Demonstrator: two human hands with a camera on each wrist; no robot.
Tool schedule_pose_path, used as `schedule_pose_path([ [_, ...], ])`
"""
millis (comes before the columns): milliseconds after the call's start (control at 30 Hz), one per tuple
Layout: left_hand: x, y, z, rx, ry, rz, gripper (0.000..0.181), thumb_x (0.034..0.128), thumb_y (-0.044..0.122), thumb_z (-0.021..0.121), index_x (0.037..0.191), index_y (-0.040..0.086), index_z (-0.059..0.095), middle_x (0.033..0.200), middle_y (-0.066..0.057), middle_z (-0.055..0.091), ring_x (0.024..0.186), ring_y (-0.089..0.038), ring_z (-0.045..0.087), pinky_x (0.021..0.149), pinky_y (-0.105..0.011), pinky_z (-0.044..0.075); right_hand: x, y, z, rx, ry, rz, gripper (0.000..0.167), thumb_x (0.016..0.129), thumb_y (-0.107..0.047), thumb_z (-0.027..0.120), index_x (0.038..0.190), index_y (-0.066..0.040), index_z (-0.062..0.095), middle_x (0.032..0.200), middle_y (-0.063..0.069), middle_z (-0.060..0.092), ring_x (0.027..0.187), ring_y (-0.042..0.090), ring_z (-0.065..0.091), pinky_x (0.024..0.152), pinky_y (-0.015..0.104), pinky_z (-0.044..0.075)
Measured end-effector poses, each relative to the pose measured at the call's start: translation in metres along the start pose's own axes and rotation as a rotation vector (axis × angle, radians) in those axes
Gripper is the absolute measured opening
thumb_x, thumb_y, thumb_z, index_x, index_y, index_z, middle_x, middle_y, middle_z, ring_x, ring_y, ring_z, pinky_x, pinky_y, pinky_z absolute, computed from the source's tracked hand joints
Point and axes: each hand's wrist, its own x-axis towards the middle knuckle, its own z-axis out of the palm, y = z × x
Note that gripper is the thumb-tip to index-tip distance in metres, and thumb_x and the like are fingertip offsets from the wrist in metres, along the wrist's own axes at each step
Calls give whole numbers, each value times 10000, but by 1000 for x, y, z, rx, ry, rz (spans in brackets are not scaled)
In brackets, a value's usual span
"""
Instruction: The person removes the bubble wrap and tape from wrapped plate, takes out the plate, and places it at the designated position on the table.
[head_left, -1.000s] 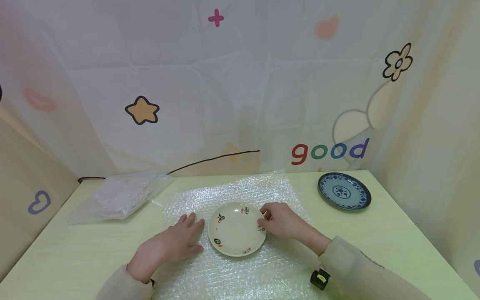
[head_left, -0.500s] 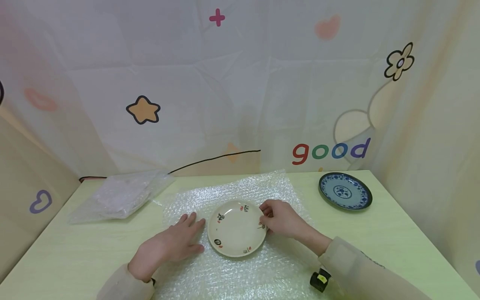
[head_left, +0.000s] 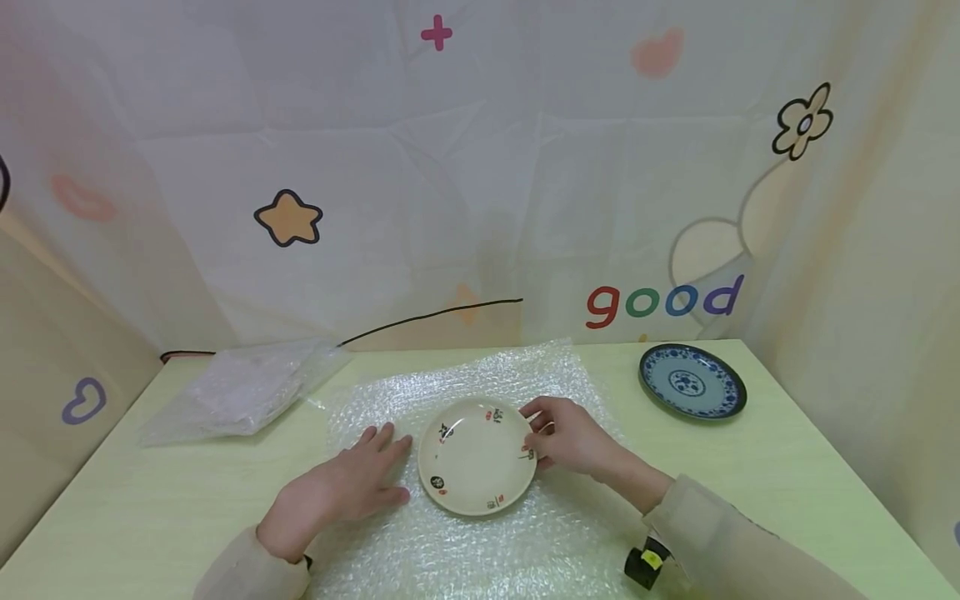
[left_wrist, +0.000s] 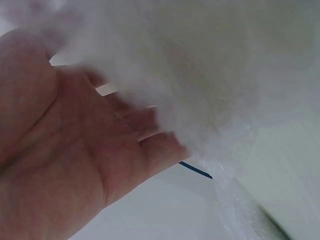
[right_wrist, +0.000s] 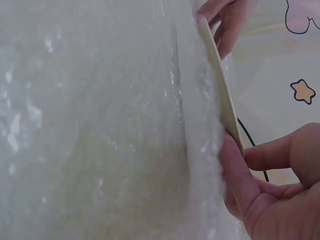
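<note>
A cream plate [head_left: 477,458] with small dark and red drawings sits over a sheet of bubble wrap [head_left: 480,558]. My right hand [head_left: 573,440] pinches the plate's right rim, thumb on the upper face; the right wrist view shows my right hand [right_wrist: 285,190] with thumb and fingers on either side of the plate's edge [right_wrist: 226,95]. To the plate's left, my left hand [head_left: 348,483] lies on the wrap, fingers spread. In the left wrist view, the palm of my left hand [left_wrist: 75,145] faces the camera, its fingertips hidden by blurred wrap [left_wrist: 200,60].
A blue patterned plate [head_left: 692,382] with a dark rim lies at the table's back right. At the back left is a folded clear bubble-wrap packet [head_left: 243,392]. A printed curtain [head_left: 480,167] stands behind the table [head_left: 765,500].
My right hand has gone from touching the plate's right side to pinching its rim. The plate looks slightly lifted and turned. My left hand has kept its place.
</note>
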Motion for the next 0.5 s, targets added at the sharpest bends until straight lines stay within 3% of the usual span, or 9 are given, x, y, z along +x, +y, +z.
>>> schedule_pose_path([
  [500,0,1,-1,-1,-5,-10,693,985,268,712,1537,-25,412,1608,-346,224,1478,-551,173,1113,-714,260,-5,10,-20,89,-2,1,339,964,30,646,1292,59,563,1079,170,598,903,261,625,678,391,625],
])
